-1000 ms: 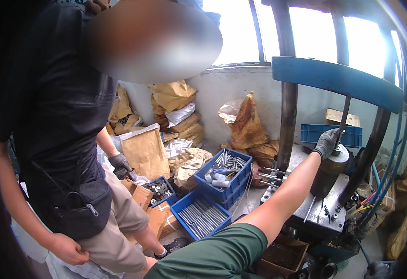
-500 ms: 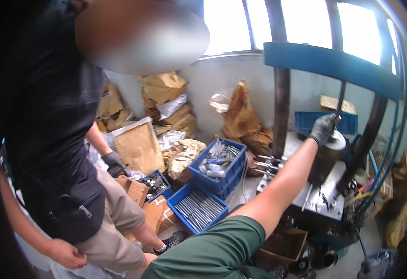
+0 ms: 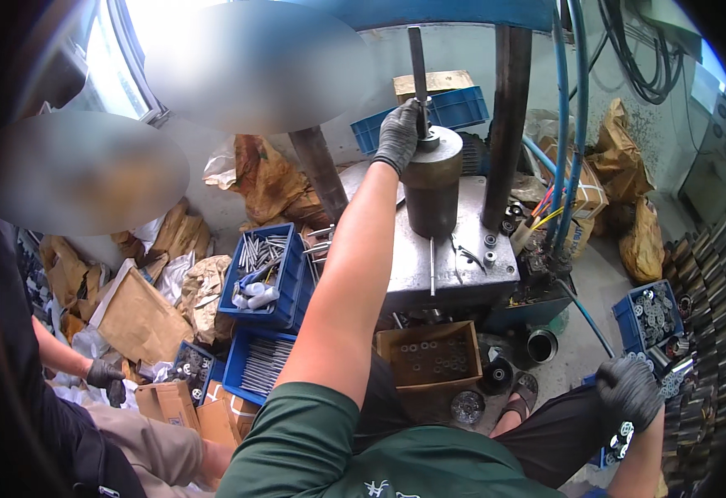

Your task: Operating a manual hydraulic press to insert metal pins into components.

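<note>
A person in a green shirt looks down at a grey metal press table (image 3: 462, 266), the landmark for everything here. Standing upright on the table is a dark steel cylinder (image 3: 432, 191), and a thin vertical rod (image 3: 418, 70) rises from its top. The left hand (image 3: 399, 137), in a dark grey glove, reaches across to the cylinder's top, its fingers closed around the base of the rod. The right hand (image 3: 628, 392), also gloved, hangs low to the right of the table beside the person's knee, fingers curled together; whether it holds anything cannot be told. Just below the table's front edge sits an open cardboard box (image 3: 429, 358) of metal rings. To the left of the table are two blue crates (image 3: 270, 270) holding silver pins. To the right of the table, a smaller blue bin (image 3: 652, 313) holds washers. Behind the table stands a thick dark column (image 3: 506, 116), with blue hoses (image 3: 570, 124) running down beside it. Far left of the table, another person's gloved hand (image 3: 102, 373) rests near brown paper sacks (image 3: 143, 315).
</note>
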A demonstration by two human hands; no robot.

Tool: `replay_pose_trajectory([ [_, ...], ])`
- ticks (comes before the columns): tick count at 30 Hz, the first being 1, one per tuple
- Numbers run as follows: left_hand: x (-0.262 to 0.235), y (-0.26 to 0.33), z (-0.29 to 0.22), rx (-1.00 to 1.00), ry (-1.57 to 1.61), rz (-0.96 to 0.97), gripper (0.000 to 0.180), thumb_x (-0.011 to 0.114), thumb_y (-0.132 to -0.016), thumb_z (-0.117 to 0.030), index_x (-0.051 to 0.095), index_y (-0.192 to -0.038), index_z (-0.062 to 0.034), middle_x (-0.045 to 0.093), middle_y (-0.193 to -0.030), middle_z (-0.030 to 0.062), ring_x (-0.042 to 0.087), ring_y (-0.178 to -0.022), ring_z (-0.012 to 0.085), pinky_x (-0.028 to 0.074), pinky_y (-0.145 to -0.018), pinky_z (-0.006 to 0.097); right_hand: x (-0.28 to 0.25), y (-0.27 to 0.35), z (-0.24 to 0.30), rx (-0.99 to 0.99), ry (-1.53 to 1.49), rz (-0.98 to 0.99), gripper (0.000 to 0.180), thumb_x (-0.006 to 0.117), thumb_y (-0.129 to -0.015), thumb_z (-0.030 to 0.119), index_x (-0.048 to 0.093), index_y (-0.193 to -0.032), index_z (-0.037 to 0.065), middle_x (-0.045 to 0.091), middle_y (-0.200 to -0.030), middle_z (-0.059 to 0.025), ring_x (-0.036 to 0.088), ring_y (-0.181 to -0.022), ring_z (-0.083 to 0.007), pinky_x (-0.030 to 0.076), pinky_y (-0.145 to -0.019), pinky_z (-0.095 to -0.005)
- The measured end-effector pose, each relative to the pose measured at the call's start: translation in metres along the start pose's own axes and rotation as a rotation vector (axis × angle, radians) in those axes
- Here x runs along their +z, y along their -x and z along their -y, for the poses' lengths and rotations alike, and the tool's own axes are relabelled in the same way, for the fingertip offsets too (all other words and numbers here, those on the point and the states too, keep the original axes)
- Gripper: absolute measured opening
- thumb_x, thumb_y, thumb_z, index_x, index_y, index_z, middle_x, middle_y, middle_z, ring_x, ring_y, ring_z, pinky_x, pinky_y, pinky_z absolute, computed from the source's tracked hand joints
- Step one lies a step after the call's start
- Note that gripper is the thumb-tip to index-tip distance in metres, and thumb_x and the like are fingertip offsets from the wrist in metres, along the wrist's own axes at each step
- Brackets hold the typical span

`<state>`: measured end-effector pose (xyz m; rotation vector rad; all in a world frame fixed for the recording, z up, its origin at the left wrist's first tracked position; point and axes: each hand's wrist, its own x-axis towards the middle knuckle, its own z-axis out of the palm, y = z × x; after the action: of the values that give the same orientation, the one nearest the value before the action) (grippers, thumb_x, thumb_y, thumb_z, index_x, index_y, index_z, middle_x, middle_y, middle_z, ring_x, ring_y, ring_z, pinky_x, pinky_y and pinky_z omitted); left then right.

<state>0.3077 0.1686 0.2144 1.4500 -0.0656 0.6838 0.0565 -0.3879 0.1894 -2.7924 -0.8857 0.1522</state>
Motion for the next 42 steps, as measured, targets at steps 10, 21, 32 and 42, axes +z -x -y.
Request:
replay_pose_trajectory([
  [10,-0.004,-0.011,0.007,0.118,-0.177,-0.016,0.043,0.051,-0.107,-0.042,0.072,-0.098,-0.0060,0.067,-0.078,0.0043,0.062,-0.069,0.0123,0.051,-0.066,0.029,0.011,0.011,-0.004,0.002,0.033,-0.019,0.014,0.065,-0.077,0.017,0.069,-0.081,0.003,0.067,-0.080,-0.0219,0.067,-0.079,-0.0427,0.054,-0.073,-0.0499],
  [21,0.004,0.000,-0.005,0.041,-0.010,-0.008,0.044,0.051,-0.108,-0.042,0.071,-0.100,-0.0031,0.067,-0.075,0.0033,0.062,-0.066,0.0113,0.053,-0.064,0.028,-0.007,0.001,0.002,-0.029,-0.070,-0.189,0.026,0.064,-0.074,0.004,0.071,-0.099,0.003,0.071,-0.093,-0.0172,0.068,-0.085,-0.0386,0.056,-0.076,-0.0461],
  [32,0.005,0.015,-0.010,-0.006,0.010,-0.042,0.043,0.048,-0.108,-0.041,0.075,-0.112,-0.0070,0.063,-0.077,-0.0003,0.057,-0.066,0.0079,0.052,-0.064,0.027,-0.002,0.004,0.000,-0.037,-0.120,-0.218,0.025,0.063,-0.076,0.002,0.072,-0.100,0.001,0.071,-0.091,-0.0185,0.071,-0.086,-0.0374,0.057,-0.078,-0.0434],
  [42,-0.009,-0.005,-0.006,0.112,-0.165,-0.021,0.047,0.047,-0.106,-0.043,0.071,-0.092,-0.0046,0.065,-0.074,0.0023,0.061,-0.067,0.0122,0.052,-0.060,0.031,0.001,-0.008,0.001,-0.053,-0.063,-0.228,0.029,0.062,-0.077,0.000,0.070,-0.105,0.002,0.071,-0.100,-0.0197,0.068,-0.093,-0.0411,0.055,-0.083,-0.0471],
])
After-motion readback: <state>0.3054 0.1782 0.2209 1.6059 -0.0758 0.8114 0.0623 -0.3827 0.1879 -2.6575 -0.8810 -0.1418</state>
